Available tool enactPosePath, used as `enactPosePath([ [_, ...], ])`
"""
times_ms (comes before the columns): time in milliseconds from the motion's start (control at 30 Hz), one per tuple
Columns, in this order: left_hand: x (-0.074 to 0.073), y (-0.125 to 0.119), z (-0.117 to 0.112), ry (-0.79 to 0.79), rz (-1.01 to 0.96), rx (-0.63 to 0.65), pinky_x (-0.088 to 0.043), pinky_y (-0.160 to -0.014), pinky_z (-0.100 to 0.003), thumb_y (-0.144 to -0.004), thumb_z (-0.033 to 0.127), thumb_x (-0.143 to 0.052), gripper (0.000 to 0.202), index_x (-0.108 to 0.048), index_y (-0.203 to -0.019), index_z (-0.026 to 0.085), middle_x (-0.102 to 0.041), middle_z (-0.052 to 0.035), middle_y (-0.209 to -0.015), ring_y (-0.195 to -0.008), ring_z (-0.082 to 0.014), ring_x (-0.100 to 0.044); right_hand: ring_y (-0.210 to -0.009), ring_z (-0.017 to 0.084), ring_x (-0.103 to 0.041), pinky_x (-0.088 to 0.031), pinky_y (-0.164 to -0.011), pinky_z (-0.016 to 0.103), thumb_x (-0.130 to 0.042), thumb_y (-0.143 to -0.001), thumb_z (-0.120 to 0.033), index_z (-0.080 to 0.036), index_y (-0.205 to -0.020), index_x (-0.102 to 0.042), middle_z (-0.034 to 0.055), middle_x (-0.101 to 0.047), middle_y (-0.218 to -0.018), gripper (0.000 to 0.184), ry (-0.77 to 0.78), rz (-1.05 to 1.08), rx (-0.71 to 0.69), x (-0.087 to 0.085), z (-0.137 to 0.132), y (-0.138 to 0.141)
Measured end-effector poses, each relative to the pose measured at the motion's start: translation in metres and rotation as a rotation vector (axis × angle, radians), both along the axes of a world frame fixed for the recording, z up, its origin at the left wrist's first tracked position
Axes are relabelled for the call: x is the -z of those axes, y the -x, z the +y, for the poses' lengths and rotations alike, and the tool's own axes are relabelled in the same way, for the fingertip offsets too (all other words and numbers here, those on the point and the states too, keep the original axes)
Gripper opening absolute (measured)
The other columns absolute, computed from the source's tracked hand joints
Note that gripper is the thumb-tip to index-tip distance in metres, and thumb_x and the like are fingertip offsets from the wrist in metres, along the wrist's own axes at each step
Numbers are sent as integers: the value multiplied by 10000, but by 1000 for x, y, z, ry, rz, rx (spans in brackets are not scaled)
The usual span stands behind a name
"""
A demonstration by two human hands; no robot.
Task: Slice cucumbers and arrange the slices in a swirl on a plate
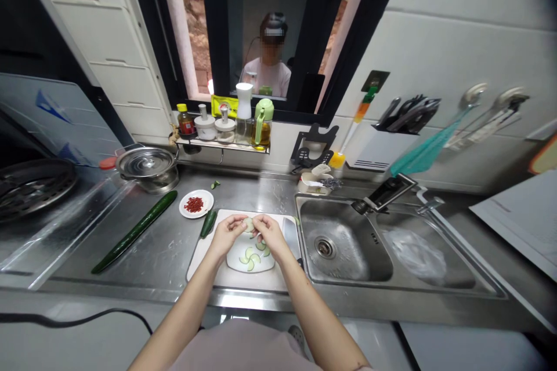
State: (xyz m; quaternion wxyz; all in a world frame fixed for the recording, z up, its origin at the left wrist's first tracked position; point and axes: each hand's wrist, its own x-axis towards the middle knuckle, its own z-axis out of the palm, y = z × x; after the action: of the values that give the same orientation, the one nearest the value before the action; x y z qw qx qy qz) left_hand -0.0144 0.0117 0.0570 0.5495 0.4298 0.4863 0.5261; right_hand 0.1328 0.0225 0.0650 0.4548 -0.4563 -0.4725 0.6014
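Pinching a pale cucumber piece (249,224) between the fingertips of both hands, a person works at a steel kitchen counter, center frame. Left hand (226,235) & right hand (268,231) meet knuckle to knuckle, fingers curled inward, thumbs underneath, wrists angled toward each other; both forearms rise bare from the bottom edge in a narrow V.

The piece sits at the top edge of a white plate (237,265), just above it; cannot tell whether it touches. Thin cucumber slices (251,256) lie fanned on the plate below the hands. The plate rests on a white cutting board (203,269).

Left of the board: a whole cucumber (134,232) lying diagonally, a small dish of red chili (195,204) & a short dark cucumber stub (208,223) by the board's upper-left corner. A knife (289,233) lies along the board's right edge, next to the sink (348,266).

Upper left, a lidded pot (147,165); upper center, a shelf w/ condiment bottles (224,144) under a window, where another person (270,69) shows behind the glass. Upper right, a knife block (391,151) on the wall.
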Motion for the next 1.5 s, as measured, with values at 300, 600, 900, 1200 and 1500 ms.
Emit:
enactPosePath([
  [300,-28,2,-2,-31,-82,17,-455,-706,-245,-627,406,-774,438,-640,-948,139,-655,-10,-724,-685,-123,-605,-512,81,-522,-355,-417,163,-715,-682,-451,-168,-730,-575,-12,-592,-607,320,73,123,-87,-26,5,4],
  [600,-36,4,-10,-31,-135,59,-464,-740,-250,-641,393,-778,429,-661,-962,134,-677,-28,-773,-723,-128,-612,-480,78,-512,-367,-418,172,-725,-688,-464,-164,-728,-577,-20,-572,-569,337,150,231,-169,-36,-2,5],
  [900,-38,3,-8,-79,-10,34,-469,-704,-250,-635,420,-775,362,-646,-827,141,-677,-34,-765,-705,-134,-607,-456,66,-490,-345,-407,167,-716,-698,-465,-167,-703,-572,-26,-572,-551,331,78,108,-140,-40,-3,1],
  [1200,-53,4,-10,-37,-165,173,-453,-714,-244,-658,384,-778,351,-630,-861,137,-665,-25,-758,-694,-116,-592,-470,82,-501,-376,-425,185,-721,-711,-414,-166,-725,-566,-25,-549,-544,293,215,346,-232,-52,-6,1],
  [1500,-57,7,-12,9,-286,197,-435,-702,-244,-685,361,-764,373,-638,-955,137,-658,-22,-769,-681,-104,-579,-486,80,-502,-375,-441,185,-716,-727,-423,-162,-761,-578,-26,-557,-562,297,236,360,-259,-56,-10,3],
])
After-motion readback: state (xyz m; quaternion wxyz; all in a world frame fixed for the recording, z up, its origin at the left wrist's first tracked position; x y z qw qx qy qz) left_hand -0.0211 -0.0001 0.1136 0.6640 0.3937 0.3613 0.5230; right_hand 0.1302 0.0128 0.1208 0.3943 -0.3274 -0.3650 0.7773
